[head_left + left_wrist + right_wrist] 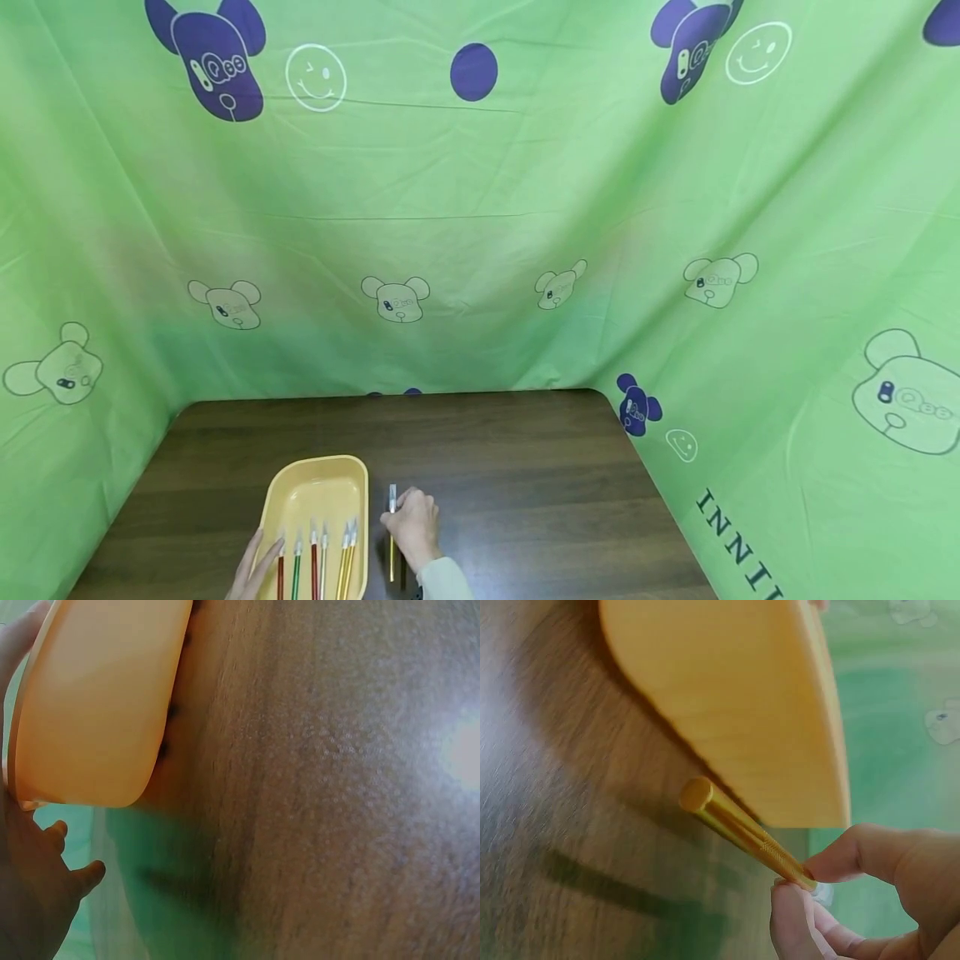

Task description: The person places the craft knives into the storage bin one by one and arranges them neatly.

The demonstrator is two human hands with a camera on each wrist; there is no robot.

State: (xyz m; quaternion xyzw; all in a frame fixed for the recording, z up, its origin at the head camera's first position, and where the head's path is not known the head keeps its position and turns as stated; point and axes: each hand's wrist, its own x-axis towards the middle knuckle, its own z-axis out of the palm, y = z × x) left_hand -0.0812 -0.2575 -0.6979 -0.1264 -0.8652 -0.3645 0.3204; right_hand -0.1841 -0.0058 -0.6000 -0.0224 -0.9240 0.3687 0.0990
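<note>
Your right hand [414, 527], nearest the head camera, lies just right of the yellow tray [300, 500]. Thumb and fingertips [855, 855] pinch 1 gold craft knife [742, 832] near its blade end; its blunt gold end points toward the tray wall in the right wrist view, and in the head view the knife runs alongside the tray's right edge, just beside it and over the table [525, 467].

Your left hand [255, 571] rests at the tray's near-left edge, fingers fairly straight and relaxed, lying against the rim. The left wrist view shows the palm beside the tray's outer wall. Whether it grips the rim or only touches it, you cannot tell for certain; no curled hold shows.

Tray contents, counted from its left side:
- 1 red-handled knife [281, 575]
- 1 green-handled knife [296, 575]
- 1 red-handled knife [314, 571]
- 1 pale-handled knife [323, 567]
- 2 gold-handled knives [346, 562], close together

All 6 lie roughly parallel, blades pointing away from you, in the tray's near half.

Behind the tray: green cloth backdrop [480, 250] printed with cartoon heads, enclosing the dark wood table on 3 sides.
</note>
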